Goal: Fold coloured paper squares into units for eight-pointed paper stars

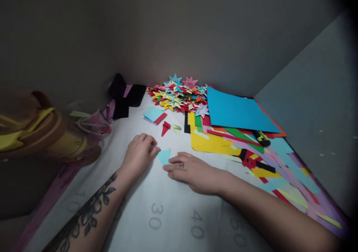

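A small folded piece of light blue paper (pixel 165 157) lies on the white sheet between my hands. My left hand (pixel 142 151) has its fingers curled, with thumb and index finger closed at the paper's left corner. My right hand (pixel 192 171) lies palm down with its fingers stretched out, fingertips touching the paper's lower right edge. Just beyond are a folded red piece (pixel 166 128) and a folded pale green piece (pixel 176 129). A small stack of light blue, blue and red paper squares (pixel 153 114) sits farther back.
Colourful folded paper stars (pixel 179 95) are heaped against the wall. At right lie a large blue sheet (pixel 240 110), a yellow sheet (pixel 207 142), a cutter knife (pixel 262 138) and paper scraps (pixel 279 184). Black objects (pixel 137 95) and a clear container (pixel 69 143) stand left.
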The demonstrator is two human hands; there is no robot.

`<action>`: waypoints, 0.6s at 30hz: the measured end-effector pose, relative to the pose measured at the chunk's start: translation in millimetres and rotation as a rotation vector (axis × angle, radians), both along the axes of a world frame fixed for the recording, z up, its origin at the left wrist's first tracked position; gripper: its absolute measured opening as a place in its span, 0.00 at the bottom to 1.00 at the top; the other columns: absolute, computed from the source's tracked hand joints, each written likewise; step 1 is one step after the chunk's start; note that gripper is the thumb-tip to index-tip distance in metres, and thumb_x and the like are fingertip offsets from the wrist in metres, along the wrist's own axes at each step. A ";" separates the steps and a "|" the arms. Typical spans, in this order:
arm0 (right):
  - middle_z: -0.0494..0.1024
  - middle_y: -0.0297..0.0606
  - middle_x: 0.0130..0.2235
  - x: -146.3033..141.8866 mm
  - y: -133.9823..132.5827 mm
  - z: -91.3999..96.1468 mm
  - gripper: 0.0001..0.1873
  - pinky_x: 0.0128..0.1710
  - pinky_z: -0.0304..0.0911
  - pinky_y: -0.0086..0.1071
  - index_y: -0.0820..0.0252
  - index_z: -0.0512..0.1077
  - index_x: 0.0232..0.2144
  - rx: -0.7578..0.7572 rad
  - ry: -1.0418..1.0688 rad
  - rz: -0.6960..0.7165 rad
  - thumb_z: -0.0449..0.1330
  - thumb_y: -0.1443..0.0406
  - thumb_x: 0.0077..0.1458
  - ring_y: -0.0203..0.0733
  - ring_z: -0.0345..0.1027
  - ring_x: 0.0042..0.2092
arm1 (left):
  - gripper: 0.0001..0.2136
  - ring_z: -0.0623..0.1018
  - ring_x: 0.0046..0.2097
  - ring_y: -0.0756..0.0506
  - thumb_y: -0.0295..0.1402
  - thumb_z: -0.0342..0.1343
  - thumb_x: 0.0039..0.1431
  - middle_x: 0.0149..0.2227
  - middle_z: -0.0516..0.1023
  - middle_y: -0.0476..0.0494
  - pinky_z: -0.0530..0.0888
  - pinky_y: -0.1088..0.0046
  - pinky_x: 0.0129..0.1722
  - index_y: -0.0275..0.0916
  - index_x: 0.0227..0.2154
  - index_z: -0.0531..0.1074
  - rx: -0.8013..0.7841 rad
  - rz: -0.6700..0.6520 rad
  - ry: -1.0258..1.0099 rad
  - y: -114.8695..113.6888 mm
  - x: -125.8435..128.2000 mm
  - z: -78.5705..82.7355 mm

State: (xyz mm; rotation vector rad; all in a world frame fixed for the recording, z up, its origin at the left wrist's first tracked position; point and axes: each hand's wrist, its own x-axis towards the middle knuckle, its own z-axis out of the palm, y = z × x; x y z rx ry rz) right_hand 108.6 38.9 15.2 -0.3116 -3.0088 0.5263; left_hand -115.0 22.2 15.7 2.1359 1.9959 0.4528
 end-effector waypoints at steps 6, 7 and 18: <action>0.74 0.37 0.49 0.5 -1.1 3.5 0.16 0.58 0.49 0.48 0.56 0.69 0.39 -0.033 0.073 0.009 0.51 0.77 0.52 0.44 0.62 0.51 | 0.06 0.69 0.41 0.40 0.35 0.56 0.55 0.36 0.71 0.42 0.66 0.64 0.39 0.39 0.33 0.71 0.038 -0.006 -0.026 -0.9 -2.0 -0.6; 0.75 0.38 0.47 0.0 -1.1 3.6 0.16 0.57 0.50 0.48 0.56 0.69 0.39 -0.028 0.084 0.004 0.52 0.77 0.51 0.44 0.62 0.50 | 0.06 0.69 0.41 0.40 0.35 0.56 0.54 0.36 0.71 0.43 0.66 0.64 0.40 0.39 0.33 0.70 0.058 -0.012 -0.049 -2.2 -1.3 0.2; 0.75 0.37 0.36 -0.8 -0.2 2.9 0.10 0.47 0.58 0.40 0.57 0.67 0.29 -0.065 0.175 0.009 0.51 0.76 0.51 0.43 0.60 0.41 | 0.09 0.69 0.41 0.42 0.33 0.60 0.49 0.38 0.71 0.45 0.66 0.65 0.41 0.41 0.33 0.70 -0.041 -0.131 -0.205 -16.7 21.4 0.0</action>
